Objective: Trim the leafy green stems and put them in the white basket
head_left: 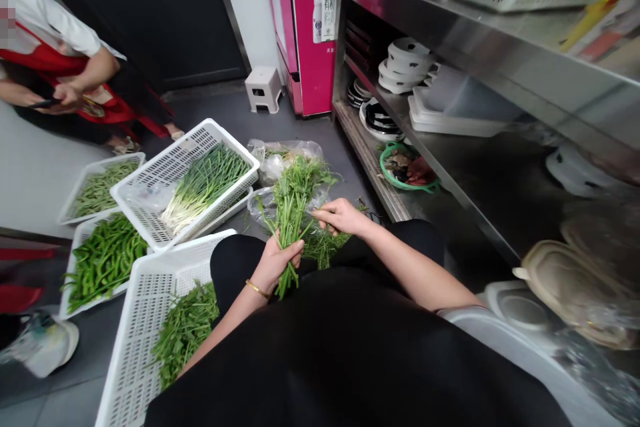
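Note:
My left hand [279, 261] is wrapped around a bunch of leafy green stems [294, 203], held upright over my lap with the leaves at the top. The cut ends stick out below my fist. To the right of the bunch, my right hand [344, 217] is closed in a pinch; what lies between its fingertips is too small to make out. Beneath the hands are more loose greens [324, 247] and a clear plastic bag [261, 203]. By my left forearm, a white basket [145, 320] contains a pile of similar leafy greens [186, 327].
Another white basket [150, 230] holds scallions [210, 180], near trays of green peppers [105, 257] and green beans [103, 188]. A person [75, 67] in a red apron stands at the left. A metal shelf [465, 187] with dishes flanks my right; a stool [263, 88] stands ahead.

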